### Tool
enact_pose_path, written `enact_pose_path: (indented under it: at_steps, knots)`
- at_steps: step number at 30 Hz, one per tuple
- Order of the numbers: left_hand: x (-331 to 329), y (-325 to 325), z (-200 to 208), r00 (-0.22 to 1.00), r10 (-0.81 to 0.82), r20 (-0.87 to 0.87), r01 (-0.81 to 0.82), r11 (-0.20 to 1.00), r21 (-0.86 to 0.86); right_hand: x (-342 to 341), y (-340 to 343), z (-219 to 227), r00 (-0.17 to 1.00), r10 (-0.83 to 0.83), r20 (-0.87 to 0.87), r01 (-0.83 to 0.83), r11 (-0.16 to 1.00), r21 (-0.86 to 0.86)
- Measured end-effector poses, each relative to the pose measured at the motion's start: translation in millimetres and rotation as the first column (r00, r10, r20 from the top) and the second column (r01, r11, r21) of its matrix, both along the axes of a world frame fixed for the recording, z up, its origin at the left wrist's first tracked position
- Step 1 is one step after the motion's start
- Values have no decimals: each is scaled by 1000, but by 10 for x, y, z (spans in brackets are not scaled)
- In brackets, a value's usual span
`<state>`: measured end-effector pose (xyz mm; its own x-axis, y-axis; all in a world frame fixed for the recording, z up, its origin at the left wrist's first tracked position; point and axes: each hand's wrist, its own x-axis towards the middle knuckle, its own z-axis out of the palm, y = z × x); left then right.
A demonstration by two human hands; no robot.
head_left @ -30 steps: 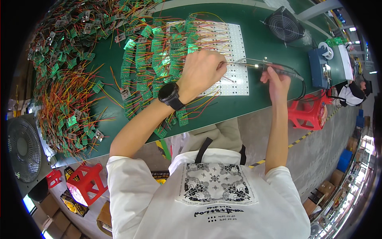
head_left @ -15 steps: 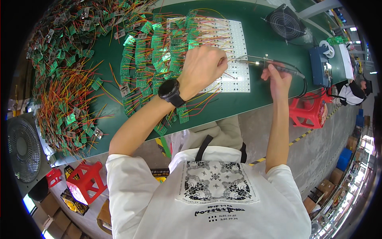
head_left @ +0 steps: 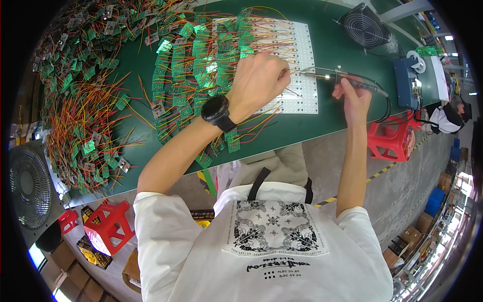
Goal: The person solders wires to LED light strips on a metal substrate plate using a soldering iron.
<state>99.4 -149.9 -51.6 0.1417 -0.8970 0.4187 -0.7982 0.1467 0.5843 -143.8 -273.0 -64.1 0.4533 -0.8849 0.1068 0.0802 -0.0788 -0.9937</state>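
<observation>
I have the left hand [head_left: 262,80] over the rows of boards, palm down, thumb and forefinger drawn together; what they pinch is too small and too hidden for me to tell. The fingers [head_left: 346,86] of my right hand are wrapped around the dark handle of a soldering iron [head_left: 363,85], whose metal tip points left and ends just beside the left fingertips. A thin metal tube [head_left: 322,69] runs alongside that tip, on its far side.

Under and beyond the left hand lies a white perforated board [head_left: 308,100], with red and yellow wires [head_left: 274,43] stretched over it. Left of it I see small green circuit boards [head_left: 176,75] set in columns on the green surface [head_left: 324,43], some partly covered by the left hand and forearm. Further left, a heap of boards [head_left: 83,55] sits at the far side, and a tangle of wires [head_left: 95,116] with more boards spreads nearer.

To the right of the iron, a black cable [head_left: 386,105] hangs in a loop near a blue box [head_left: 404,83], with a white spool [head_left: 416,64] beside it. A black fan [head_left: 365,30] stands on the far right.
</observation>
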Motion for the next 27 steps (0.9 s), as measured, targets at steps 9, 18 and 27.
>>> enact_pose_path:
  at_steps: [9, 18, 27]
  knots:
    - [7, -4, -24, 1000, -4, -3, 4, 1000, -27, -24, -21, -27, 990, -79, 113, 71, 995, 75]
    - [4, 6, -23, 1000, -10, 3, 10, 1000, -15, -12, -65, -4, 986, -94, 136, 78, 989, 122]
    - [0, -2, -24, 1000, -3, 18, 3, 1000, -19, -31, -26, -25, 999, -25, 35, 23, 998, 53]
